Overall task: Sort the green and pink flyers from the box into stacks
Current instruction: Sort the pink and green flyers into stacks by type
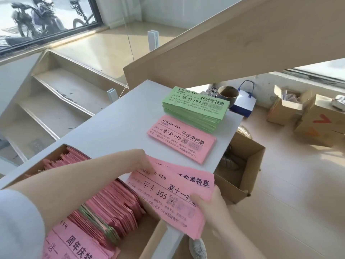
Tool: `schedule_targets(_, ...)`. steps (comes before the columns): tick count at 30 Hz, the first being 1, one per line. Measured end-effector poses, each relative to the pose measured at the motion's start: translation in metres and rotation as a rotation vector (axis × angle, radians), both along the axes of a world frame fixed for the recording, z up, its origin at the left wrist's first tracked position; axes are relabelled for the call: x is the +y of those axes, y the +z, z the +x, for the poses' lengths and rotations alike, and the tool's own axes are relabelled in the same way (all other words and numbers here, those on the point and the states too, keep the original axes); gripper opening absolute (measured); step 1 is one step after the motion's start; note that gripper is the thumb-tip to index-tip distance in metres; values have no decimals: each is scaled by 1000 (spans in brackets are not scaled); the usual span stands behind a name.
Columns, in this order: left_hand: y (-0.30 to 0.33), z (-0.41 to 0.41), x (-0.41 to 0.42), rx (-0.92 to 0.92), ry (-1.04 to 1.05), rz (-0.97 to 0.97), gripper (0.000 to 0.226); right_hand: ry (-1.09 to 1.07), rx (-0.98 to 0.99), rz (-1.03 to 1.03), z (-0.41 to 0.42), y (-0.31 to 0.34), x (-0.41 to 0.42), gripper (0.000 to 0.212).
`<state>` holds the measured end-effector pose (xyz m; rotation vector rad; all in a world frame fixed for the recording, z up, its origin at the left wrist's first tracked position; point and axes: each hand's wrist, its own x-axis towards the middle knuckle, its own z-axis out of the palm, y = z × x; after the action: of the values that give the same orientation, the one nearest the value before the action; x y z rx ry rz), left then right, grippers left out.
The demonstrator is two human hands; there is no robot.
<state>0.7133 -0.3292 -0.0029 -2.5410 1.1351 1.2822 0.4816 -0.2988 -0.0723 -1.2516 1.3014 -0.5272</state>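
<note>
A cardboard box (147,238) at the lower left of the white table (119,126) holds many upright pink flyers (112,200) with a few green ones among them. I hold a bundle of pink flyers (173,199) just right of the box. My left hand (138,159) grips the bundle's far left corner and my right hand (209,208) grips its near right edge. Beyond it on the table lies a thin pink stack (183,140), and behind that a thick green stack (196,108).
An open cardboard box (242,163) stands on the floor right of the table. Further right are more cartons (306,116), a blue-and-white bag (243,102) and a dark cup (228,94). A wooden stair beam (233,45) crosses overhead. My shoe (197,249) shows below.
</note>
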Motion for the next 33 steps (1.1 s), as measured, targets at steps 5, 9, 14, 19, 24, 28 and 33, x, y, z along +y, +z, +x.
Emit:
schedule_targets(5, 1, 0, 3, 368, 11, -11, 25, -79, -19, -5, -20, 5, 0, 26)
schedule_targets(9, 25, 0, 4, 656, -75, -389, 35, -236, -82, -305, -24, 22, 1, 41)
schedule_targets(14, 51, 19, 5, 630, -62, -706, 29, -99, -167, -500, -24, 38, -15, 46)
schedule_targets(19, 29, 31, 8, 385, -138, -471, 45, 67, -118, -389, -24, 23, -23, 33)
schedule_targets(24, 22, 35, 5, 403, -46, -532, 32, 96, -156, -368, -12, 28, -26, 30)
schedule_targets(28, 28, 34, -4, 470, 73, -718, 26, 57, -178, -419, -9, 34, -33, 38)
schedule_targets(33, 3, 44, -6, 643, 97, -399, 42, 137, -49, -421, -2, 18, -34, 37)
